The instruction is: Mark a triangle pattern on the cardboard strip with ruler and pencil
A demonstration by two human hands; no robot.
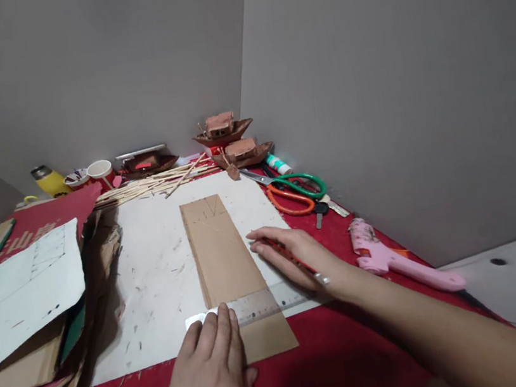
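A strip of brown cardboard with pencil lines at its far end lies on a white sheet, its near end over the red tabletop. Across the strip, near that end, rests a clear ruler. My left hand lies flat with its fingertips pressing on the ruler and cardboard. Between the fingers of my right hand is a red and black pencil, held just right of the strip. Its tip is hard to make out.
Stacked cardboard and a drawn paper pattern stand at the left. Along the back are thin wooden sticks, paper cups, a yellow bottle and small boat models. Scissors, keys and a pink glue gun lie right, beside the wall.
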